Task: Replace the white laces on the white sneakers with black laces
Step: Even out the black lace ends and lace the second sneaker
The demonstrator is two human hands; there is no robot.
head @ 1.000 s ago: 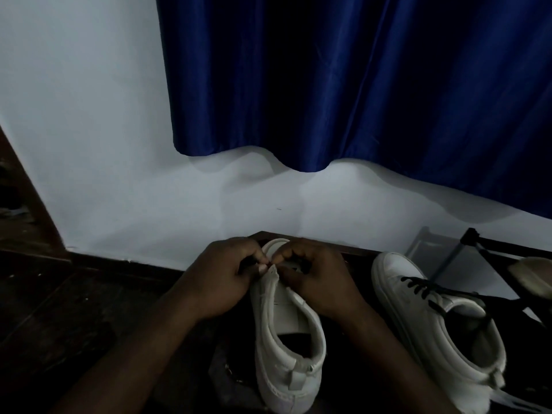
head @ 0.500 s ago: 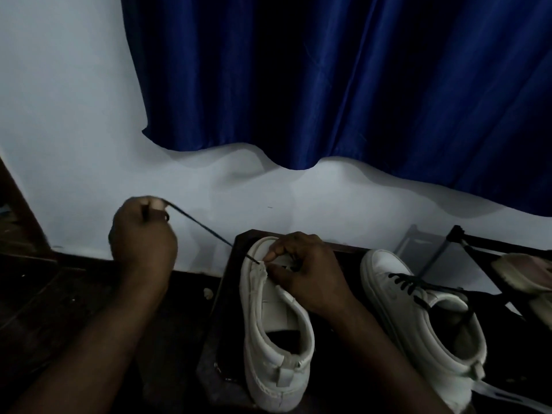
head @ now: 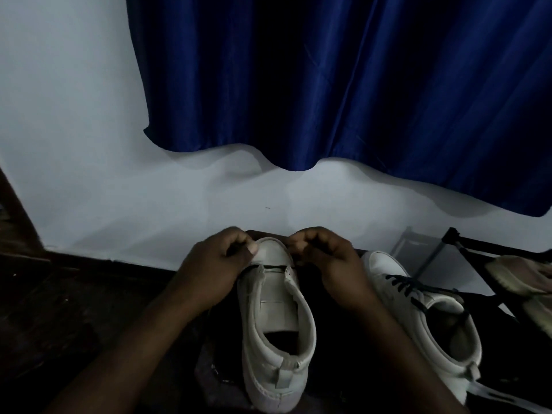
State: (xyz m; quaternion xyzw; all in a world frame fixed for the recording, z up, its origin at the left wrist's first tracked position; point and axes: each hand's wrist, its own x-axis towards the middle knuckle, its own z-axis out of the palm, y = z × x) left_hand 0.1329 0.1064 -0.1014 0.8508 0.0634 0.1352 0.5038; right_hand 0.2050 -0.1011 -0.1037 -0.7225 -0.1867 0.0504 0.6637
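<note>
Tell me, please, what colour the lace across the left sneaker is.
Black lace, seen in head view.

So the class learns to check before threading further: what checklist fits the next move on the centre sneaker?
1. Black lace crosses the centre sneaker's lowest eyelets: ok.
2. White lace gone from its eyelets: ok.
3. Lace ends held by left hand and right hand: cannot tell.
4. Ends equal in length: cannot tell.
5. Other sneaker already laced black: ok.
</note>
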